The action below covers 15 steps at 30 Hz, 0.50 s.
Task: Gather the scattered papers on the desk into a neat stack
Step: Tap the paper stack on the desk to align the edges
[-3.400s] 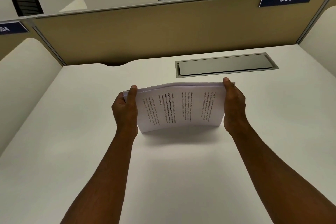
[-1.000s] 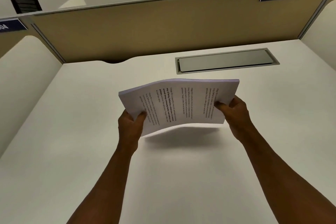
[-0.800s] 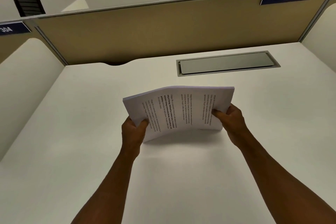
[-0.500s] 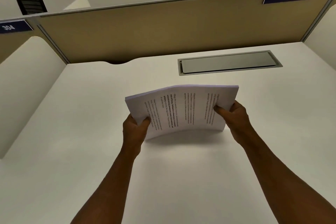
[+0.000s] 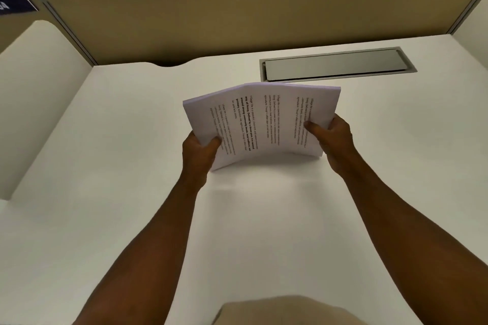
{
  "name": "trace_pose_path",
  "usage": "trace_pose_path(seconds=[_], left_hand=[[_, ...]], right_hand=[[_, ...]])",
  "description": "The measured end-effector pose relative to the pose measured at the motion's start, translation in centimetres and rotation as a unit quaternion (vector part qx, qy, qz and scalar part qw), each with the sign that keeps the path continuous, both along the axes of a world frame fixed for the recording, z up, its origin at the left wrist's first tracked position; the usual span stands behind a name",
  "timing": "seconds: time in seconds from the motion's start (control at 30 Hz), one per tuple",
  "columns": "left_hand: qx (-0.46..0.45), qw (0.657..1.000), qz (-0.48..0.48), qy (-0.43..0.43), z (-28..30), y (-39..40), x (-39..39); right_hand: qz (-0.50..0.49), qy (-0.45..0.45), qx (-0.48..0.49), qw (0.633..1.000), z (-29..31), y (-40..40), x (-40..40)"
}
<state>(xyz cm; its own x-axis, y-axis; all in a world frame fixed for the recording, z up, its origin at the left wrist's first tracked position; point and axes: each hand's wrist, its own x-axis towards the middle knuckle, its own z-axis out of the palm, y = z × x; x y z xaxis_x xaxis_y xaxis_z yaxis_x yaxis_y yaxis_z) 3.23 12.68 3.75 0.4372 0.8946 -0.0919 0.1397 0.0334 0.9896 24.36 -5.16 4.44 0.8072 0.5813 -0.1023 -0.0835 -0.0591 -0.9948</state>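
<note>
Both hands, left hand (image 5: 199,152) and right hand (image 5: 334,140), grip the paper stack (image 5: 261,121) (bowed upward) over the desk (image 5: 105,166).

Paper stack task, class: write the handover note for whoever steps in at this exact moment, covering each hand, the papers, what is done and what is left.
Left hand grips the paper stack at its left edge; right hand grips its right edge.
The stack stands on its lower edge on the desk, bowed.
Done: the papers are in one bundle.
Left: square the edges and lay it flat.
</note>
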Motion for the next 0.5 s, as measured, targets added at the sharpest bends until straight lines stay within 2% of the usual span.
trace_pose_path(seconds=[0.2, 0.37, 0.5], left_hand=[[0.018, 1.000, 0.011, -0.008, 0.6, 0.3, -0.1], [-0.003, 1.000, -0.010, 0.013, 0.3, 0.1, -0.3], [0.005, 1.000, 0.010, -0.010, 0.3, -0.2, -0.4]], right_hand=[[-0.007, -0.023, 0.019, 1.000, 0.8, 0.2, 0.4], [0.000, -0.020, 0.017, 1.000, 0.6, 0.4, 0.3], [-0.007, -0.027, 0.020, 0.999, 1.1, 0.5, 0.2]])
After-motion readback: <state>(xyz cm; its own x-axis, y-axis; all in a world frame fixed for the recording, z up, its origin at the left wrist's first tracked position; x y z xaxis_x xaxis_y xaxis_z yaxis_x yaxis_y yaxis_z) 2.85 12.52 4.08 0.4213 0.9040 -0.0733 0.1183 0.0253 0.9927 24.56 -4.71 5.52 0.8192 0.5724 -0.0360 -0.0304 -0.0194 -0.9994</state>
